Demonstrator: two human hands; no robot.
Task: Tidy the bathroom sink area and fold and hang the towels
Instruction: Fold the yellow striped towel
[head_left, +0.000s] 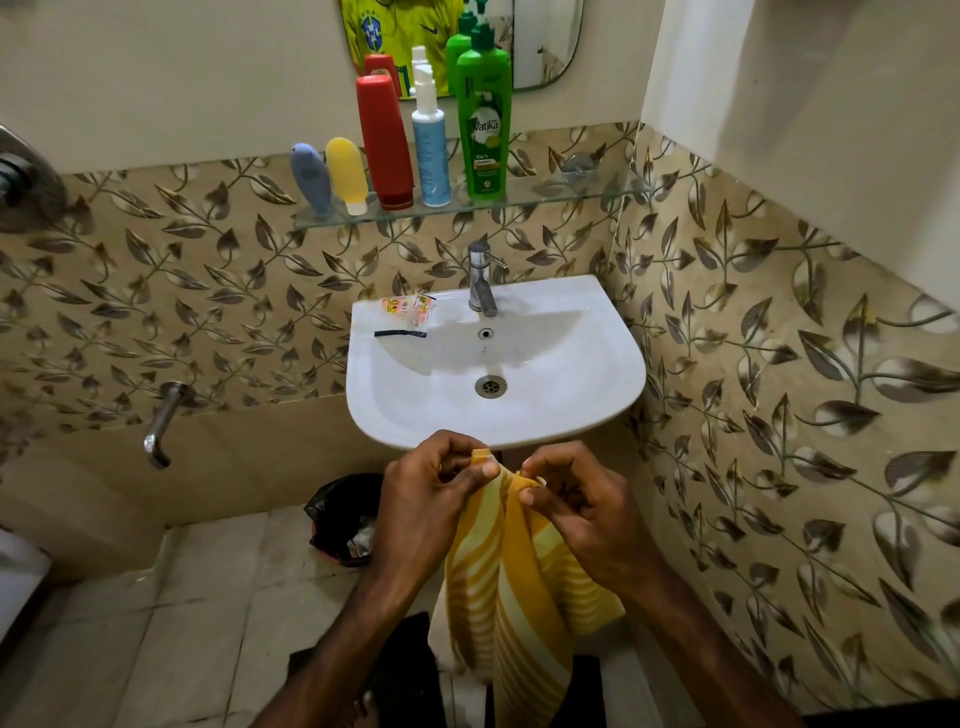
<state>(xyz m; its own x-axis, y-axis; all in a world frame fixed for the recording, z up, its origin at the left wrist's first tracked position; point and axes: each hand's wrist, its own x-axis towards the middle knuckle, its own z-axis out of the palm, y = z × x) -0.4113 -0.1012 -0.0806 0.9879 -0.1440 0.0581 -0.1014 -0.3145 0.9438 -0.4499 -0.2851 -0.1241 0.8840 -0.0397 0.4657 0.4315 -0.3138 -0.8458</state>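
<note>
A yellow and white striped towel (511, 597) hangs down in front of the white sink (597, 379). My left hand (426, 499) pinches one top corner of it and my right hand (576, 499) pinches the other, both just below the sink's front rim. The two corners are held close together. On the sink's back left ledge lie small orange sachets (408, 306) and a thin dark strip (400, 334).
A glass shelf (545, 200) above the tap (480, 280) carries several bottles: blue, yellow, red, white spray and green. A mirror hangs above. A black bag of rubbish (343, 519) sits on the floor, left of my hands. A wall spout (161, 421) sticks out at left.
</note>
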